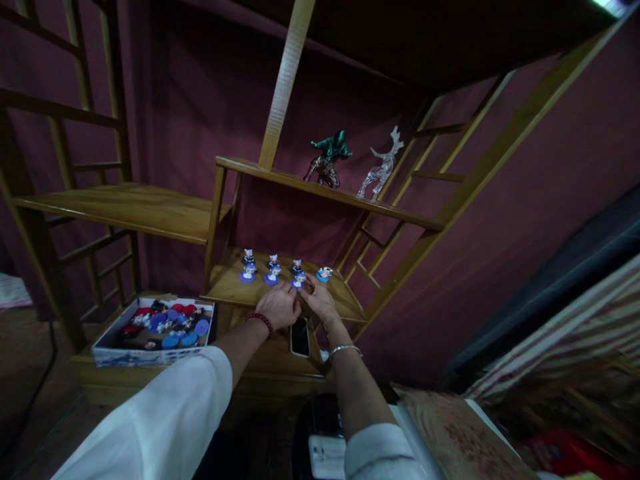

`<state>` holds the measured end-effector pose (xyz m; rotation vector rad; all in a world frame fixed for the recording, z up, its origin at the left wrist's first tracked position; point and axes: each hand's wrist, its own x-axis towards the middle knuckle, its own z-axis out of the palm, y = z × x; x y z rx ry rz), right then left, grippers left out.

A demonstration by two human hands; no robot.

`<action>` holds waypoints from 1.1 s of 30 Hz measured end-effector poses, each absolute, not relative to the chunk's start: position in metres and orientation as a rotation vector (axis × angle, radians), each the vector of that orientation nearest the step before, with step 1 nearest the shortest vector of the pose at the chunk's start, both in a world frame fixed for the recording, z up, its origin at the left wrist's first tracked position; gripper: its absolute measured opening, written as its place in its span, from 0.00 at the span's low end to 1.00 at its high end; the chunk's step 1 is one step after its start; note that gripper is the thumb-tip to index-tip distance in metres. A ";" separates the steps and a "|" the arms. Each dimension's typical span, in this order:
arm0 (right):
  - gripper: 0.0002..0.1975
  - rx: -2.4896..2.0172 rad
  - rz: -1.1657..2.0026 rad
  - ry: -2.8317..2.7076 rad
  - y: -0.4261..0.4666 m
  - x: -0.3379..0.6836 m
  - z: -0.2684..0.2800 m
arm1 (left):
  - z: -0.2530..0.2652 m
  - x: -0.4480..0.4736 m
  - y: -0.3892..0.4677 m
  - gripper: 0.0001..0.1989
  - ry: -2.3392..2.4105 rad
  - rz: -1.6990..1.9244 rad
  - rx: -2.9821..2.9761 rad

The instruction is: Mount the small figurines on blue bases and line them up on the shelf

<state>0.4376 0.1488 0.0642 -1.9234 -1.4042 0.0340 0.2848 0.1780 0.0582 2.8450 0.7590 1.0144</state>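
Observation:
A small purple-and-white figurine [299, 281] on a round purple base stands at the front of the low shelf, between my two hands. From its left, my left hand [278, 307] reaches in with curled fingers closed at the figurine's base. The fingers of my right hand [319, 299] close on it from the other side. Two like purple figurines [273, 274] [248, 272] stand to the left in the same row. Behind them is a row of small black-and-white figurines [273, 261]. A figurine on a blue base [324, 274] is tilted or lying just beyond my right hand.
An open box [150, 357] full of small figurines sits lower left. Below my hands lies a phone [300, 338]. The upper shelf [280, 177] overhangs, bearing a green-and-bronze statuette [330, 159] and a clear deer figure [380, 170]. Wooden lattice posts flank both sides.

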 end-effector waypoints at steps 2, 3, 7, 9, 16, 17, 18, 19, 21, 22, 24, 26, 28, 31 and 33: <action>0.19 -1.970 -0.014 -1.342 0.146 0.434 0.065 | 0.058 0.284 0.178 0.11 0.743 1.008 2.839; 0.18 -1.998 -0.048 -1.286 0.143 0.432 0.065 | 0.058 0.284 0.178 0.11 0.734 1.004 2.835; 0.14 -2.112 -0.224 -1.054 0.134 0.421 0.064 | 0.059 0.281 0.175 0.11 0.728 0.987 2.841; 0.13 -2.139 -0.268 -1.029 0.130 0.417 0.062 | 0.058 0.280 0.172 0.13 0.734 0.989 2.859; 0.16 -2.055 -0.243 -1.204 0.119 0.409 0.060 | 0.054 0.276 0.170 0.19 0.672 0.979 2.918; 0.17 -2.043 -0.233 -1.225 0.118 0.409 0.060 | 0.055 0.276 0.170 0.19 0.666 0.963 2.917; 0.17 -2.040 -0.223 -1.236 0.118 0.409 0.061 | 0.056 0.276 0.171 0.19 0.662 0.951 2.914; 0.18 -2.044 -0.214 -1.238 0.117 0.409 0.061 | 0.057 0.275 0.171 0.19 0.663 0.942 2.908; 0.18 -2.069 -0.203 -1.219 0.118 0.408 0.063 | 0.060 0.275 0.171 0.20 0.670 0.924 2.899; 0.19 -2.086 -0.203 -1.200 0.118 0.408 0.063 | 0.060 0.274 0.171 0.20 0.672 0.913 2.897; 0.19 -2.117 -0.213 -1.173 0.119 0.407 0.064 | 0.061 0.274 0.171 0.20 0.672 0.900 2.893; 0.19 -2.141 -0.226 -1.173 0.119 0.407 0.064 | 0.060 0.274 0.171 0.21 0.662 0.909 2.895; 0.19 -2.151 -0.231 -1.201 0.120 0.407 0.064 | 0.058 0.275 0.172 0.21 0.656 0.925 2.902; 0.20 -2.141 -0.240 -1.250 0.120 0.407 0.063 | 0.056 0.277 0.174 0.22 0.656 0.914 2.912; 0.20 -2.132 -0.256 -1.282 0.120 0.408 0.063 | 0.056 0.277 0.175 0.22 0.662 0.905 2.913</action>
